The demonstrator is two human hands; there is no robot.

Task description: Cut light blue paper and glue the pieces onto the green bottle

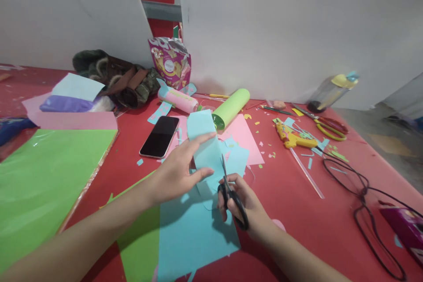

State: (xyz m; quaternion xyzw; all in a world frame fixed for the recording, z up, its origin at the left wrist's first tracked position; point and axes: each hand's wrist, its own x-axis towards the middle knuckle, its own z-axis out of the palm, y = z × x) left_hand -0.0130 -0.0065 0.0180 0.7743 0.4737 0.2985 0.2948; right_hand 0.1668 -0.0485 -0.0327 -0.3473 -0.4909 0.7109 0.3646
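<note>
Cutting tool: black-handled scissors (231,191), 2 slim metal blades, clasped in right hand (246,207).
Left hand (180,169): pinches smooth rectangular blue paper strip (206,145) just beside the blades.
Base: glossy red table (291,194), strip above centre.

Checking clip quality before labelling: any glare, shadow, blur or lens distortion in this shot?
Head view: even, soft light; faint glare on the wrapped green sheet; left hand throws a soft shadow on the blue paper; scissors sharp; wide-angle stretch toward the edges.
</note>
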